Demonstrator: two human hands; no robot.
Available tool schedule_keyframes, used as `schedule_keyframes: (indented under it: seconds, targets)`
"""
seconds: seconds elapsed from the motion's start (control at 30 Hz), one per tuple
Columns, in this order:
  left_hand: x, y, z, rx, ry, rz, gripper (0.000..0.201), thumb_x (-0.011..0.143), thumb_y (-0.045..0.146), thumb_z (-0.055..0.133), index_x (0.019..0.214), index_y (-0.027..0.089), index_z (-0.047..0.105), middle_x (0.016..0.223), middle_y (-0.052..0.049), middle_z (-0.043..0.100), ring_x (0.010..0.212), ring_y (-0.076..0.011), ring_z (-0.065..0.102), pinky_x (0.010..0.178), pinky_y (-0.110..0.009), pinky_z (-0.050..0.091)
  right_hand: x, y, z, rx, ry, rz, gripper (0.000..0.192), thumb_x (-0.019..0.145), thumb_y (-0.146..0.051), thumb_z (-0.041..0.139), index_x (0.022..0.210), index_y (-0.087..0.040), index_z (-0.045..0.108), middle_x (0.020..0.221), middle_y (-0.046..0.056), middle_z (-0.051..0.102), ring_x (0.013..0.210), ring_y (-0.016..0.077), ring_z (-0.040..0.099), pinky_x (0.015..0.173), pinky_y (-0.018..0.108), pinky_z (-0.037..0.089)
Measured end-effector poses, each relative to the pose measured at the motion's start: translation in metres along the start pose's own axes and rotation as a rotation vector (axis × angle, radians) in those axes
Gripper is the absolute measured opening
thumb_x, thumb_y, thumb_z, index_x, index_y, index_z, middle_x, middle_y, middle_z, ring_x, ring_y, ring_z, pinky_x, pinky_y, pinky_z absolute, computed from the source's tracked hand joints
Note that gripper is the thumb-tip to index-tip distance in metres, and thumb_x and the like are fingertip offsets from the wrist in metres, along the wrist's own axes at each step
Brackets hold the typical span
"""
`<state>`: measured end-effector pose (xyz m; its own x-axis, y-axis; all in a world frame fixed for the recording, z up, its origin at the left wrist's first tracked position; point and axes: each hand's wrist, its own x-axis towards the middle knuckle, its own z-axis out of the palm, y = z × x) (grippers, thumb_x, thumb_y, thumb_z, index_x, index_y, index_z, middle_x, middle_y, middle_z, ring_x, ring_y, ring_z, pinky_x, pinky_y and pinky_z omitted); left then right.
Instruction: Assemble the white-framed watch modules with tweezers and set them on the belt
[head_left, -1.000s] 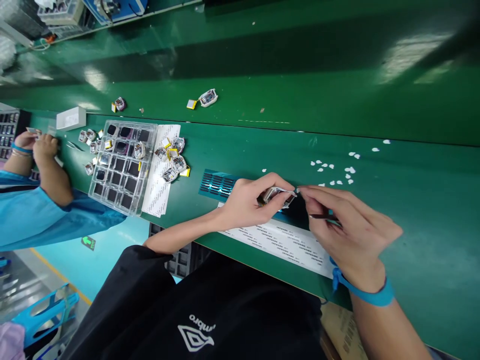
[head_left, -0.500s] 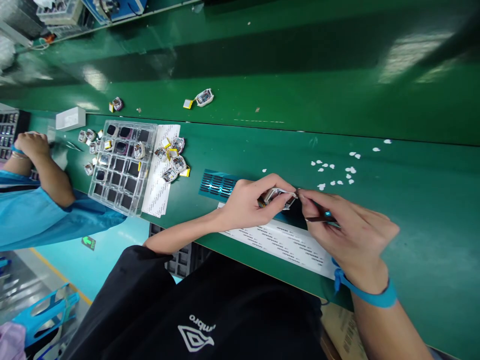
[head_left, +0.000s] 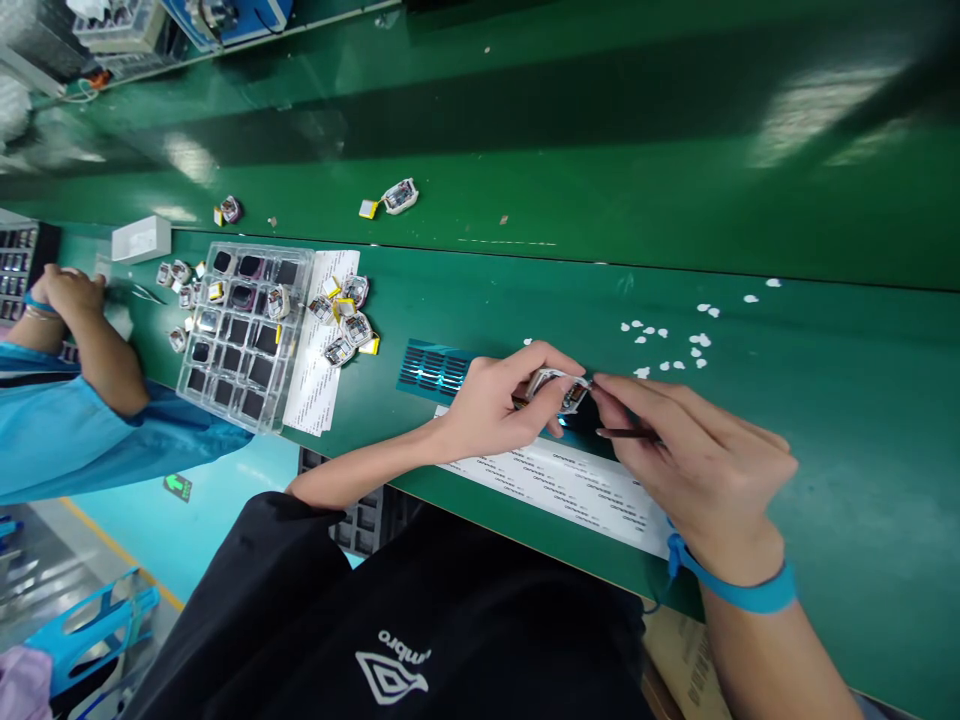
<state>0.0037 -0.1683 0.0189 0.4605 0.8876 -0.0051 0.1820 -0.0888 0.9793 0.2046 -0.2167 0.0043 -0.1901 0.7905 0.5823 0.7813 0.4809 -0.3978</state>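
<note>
Small silver module [head_left: 559,387] pinched between left hand [head_left: 495,405] fingers, right hand [head_left: 694,460] fingers pinching tweezers [head_left: 626,433].

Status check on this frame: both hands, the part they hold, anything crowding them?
Left hand grips small module above the bench. Right hand pinches its edge, tweezers tucked in fingers. White label strip lies underneath; nothing blocking.

compartment tray [head_left: 244,335] lies on the bench [head_left: 825,400], loose parts [head_left: 346,318] just right of it.
</note>
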Motion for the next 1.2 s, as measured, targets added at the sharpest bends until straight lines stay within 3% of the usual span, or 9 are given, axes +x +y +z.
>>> schedule_keyframes:
  seconds: [0.2, 0.37, 0.53, 0.67, 0.87, 0.97, 1.1, 1.2]
  targets:
    - [-0.003, -0.003, 0.002, 0.033, -0.006, -0.010, 0.012, 0.104, 0.030, 0.054, 0.106, 0.021, 0.061, 0.059, 0.007, 0.065, 0.060, -0.0110, 0.077, 0.049, -0.017, 0.048, -0.005, 0.003, 0.001, -0.013, -0.020, -0.014, 0.055, 0.092, -0.004, 0.069, 0.135, -0.038, 0.070, 0.111, -0.004, 0.083, 0.085, 0.0198, 0.081, 0.068, 0.033, 0.067]
    - [-0.005, -0.006, 0.004, 0.058, 0.031, -0.037, 0.013, 0.103, 0.032, 0.057, 0.108, 0.021, 0.057, 0.064, 0.008, 0.063, 0.056, -0.0096, 0.073, 0.049, -0.015, 0.051, -0.003, -0.001, 0.000, -0.001, 0.010, -0.069, 0.065, 0.090, -0.003, 0.072, 0.144, -0.037, 0.065, 0.112, -0.003, 0.083, 0.084, 0.0210, 0.081, 0.069, 0.032, 0.067]
    - [-0.008, -0.006, 0.006, 0.031, -0.044, -0.034, 0.013, 0.105, 0.032, 0.053, 0.112, 0.021, 0.053, 0.064, 0.008, 0.059, 0.061, -0.0115, 0.077, 0.046, -0.013, 0.047, 0.000, -0.006, 0.001, -0.037, 0.010, -0.131, 0.064, 0.090, -0.009, 0.077, 0.149, -0.029, 0.061, 0.112, 0.002, 0.083, 0.084, 0.0221, 0.082, 0.066, 0.031, 0.066]
    - [-0.012, -0.009, 0.011, 0.125, 0.010, 0.029, 0.015, 0.103, 0.032, 0.056, 0.113, 0.022, 0.050, 0.072, 0.007, 0.062, 0.063, -0.0104, 0.074, 0.049, -0.016, 0.047, 0.000, -0.007, 0.003, -0.032, 0.004, -0.090, 0.060, 0.091, -0.008, 0.075, 0.144, -0.035, 0.064, 0.112, -0.003, 0.083, 0.082, 0.0215, 0.082, 0.066, 0.032, 0.067]
    - [-0.014, -0.017, 0.016, 0.323, 0.098, 0.160, 0.016, 0.103, 0.035, 0.057, 0.109, 0.022, 0.051, 0.067, 0.008, 0.062, 0.051, -0.0067, 0.061, 0.052, -0.018, 0.047, 0.003, -0.010, 0.006, 0.005, 0.025, -0.115, 0.068, 0.093, -0.008, 0.073, 0.155, -0.029, 0.055, 0.120, 0.003, 0.080, 0.089, 0.0219, 0.082, 0.066, 0.029, 0.066]
    - [-0.012, -0.013, 0.015, 0.210, 0.136, 0.156, 0.012, 0.102, 0.030, 0.058, 0.104, 0.022, 0.049, 0.068, 0.007, 0.064, 0.055, -0.0077, 0.066, 0.053, -0.017, 0.049, 0.004, -0.013, 0.002, 0.126, 0.031, 0.009, 0.066, 0.091, -0.006, 0.074, 0.147, -0.038, 0.063, 0.110, -0.003, 0.083, 0.078, 0.0168, 0.080, 0.059, 0.025, 0.061]
    - [-0.011, -0.003, 0.011, 0.020, 0.068, 0.132, 0.017, 0.098, 0.024, 0.062, 0.098, 0.023, 0.045, 0.068, 0.006, 0.068, 0.055, -0.0072, 0.067, 0.051, -0.016, 0.048, 0.006, -0.015, -0.004, 0.409, -0.004, 0.419, 0.033, 0.098, -0.016, 0.068, 0.119, -0.039, 0.079, 0.069, -0.009, 0.075, 0.045, 0.0087, 0.057, 0.042, 0.026, 0.043]
    - [-0.012, -0.001, 0.010, 0.032, 0.039, 0.131, 0.016, 0.099, 0.025, 0.062, 0.100, 0.023, 0.047, 0.068, 0.005, 0.069, 0.056, -0.0083, 0.068, 0.051, -0.018, 0.048, 0.011, -0.014, -0.005, 0.478, -0.063, 0.477, 0.018, 0.101, -0.026, 0.067, 0.108, -0.033, 0.081, 0.063, -0.008, 0.072, 0.043, 0.0093, 0.056, 0.039, 0.026, 0.041]
